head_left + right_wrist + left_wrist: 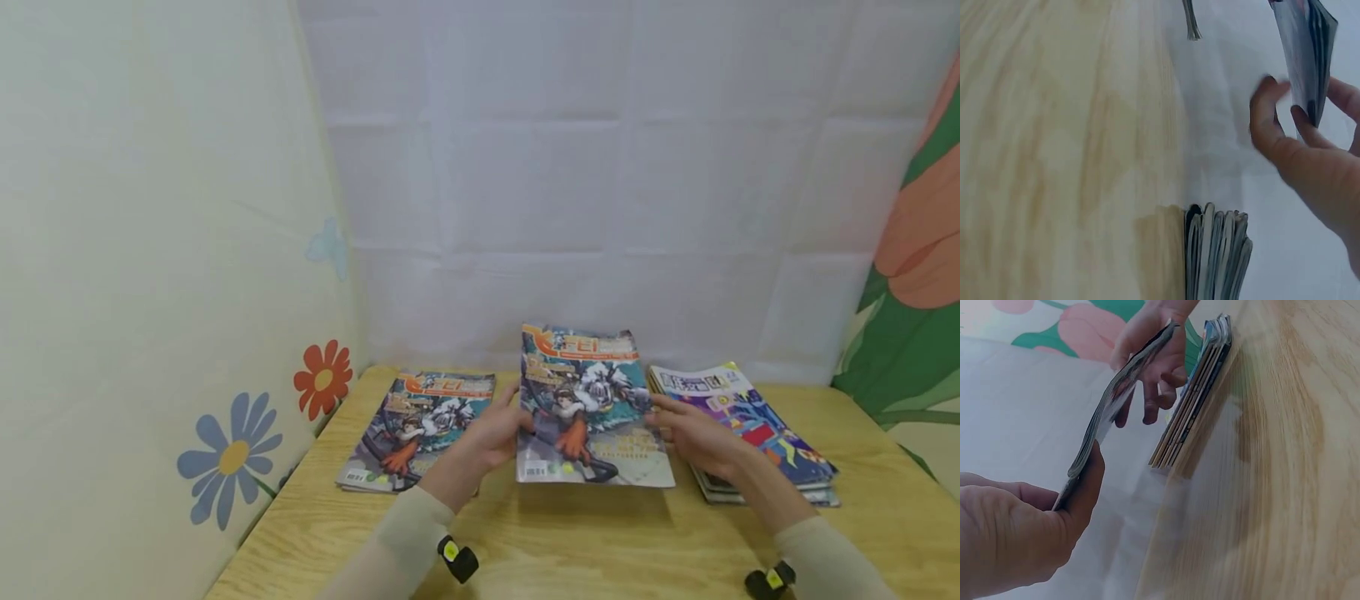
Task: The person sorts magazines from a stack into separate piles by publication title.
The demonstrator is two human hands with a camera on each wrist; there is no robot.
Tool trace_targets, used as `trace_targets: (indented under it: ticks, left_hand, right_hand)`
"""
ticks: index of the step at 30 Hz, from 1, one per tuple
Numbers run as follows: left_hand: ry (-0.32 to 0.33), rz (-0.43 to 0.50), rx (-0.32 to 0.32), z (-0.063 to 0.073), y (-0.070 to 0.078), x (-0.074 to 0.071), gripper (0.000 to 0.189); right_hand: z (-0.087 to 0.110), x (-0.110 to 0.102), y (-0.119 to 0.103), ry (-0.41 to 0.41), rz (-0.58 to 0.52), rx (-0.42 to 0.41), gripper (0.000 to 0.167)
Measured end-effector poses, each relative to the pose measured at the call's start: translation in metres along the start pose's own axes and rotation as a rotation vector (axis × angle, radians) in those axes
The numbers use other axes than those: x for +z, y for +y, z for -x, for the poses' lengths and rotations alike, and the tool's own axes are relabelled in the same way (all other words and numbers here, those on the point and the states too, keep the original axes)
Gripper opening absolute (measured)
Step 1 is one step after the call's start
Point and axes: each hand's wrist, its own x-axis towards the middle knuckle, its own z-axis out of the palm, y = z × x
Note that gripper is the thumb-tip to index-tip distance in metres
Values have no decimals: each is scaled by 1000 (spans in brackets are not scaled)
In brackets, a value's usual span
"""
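Note:
A magazine [592, 408] with an orange title and a comic-style cover is raised above the table, its cover facing me. My left hand [489, 435] pinches its left edge, thumb and fingers on opposite faces in the left wrist view. At the right edge is my right hand [701, 435], with the edge between its fingers; in the right wrist view one fingertip touches the magazine [1300, 62] and another finger stands off it, blurred. Left of the held one lies a magazine with the same cover [431, 425].
A stack of magazines [765, 429], a purple and blue cover on top, lies on the right of the wooden table [570, 550]. White cloth [525, 167] hangs behind the table. A flower-printed panel [150, 208] borders the left side, another printed panel [922, 333] the right.

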Motion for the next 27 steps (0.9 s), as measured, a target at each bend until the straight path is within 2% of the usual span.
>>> trace_targets:
  ticks: [7,14,23,27]
  left_hand:
    - [-13,3,2,0,3,-6,103]
    - [-22,-21,17,0,7,-14,103]
    - [-55,-114,48,9,21,-45,99]
    - [2,-205,24,18,30,-64,92]
  right_hand:
    - [-2,10,-1,-87,-113,-93,79]
    - [-5,20,-4,-127,-161,-119,82]
    - [-7,44,-6,-186,-198,-137,86]
    - [-12,64,-5,-193,-247,-111,86]
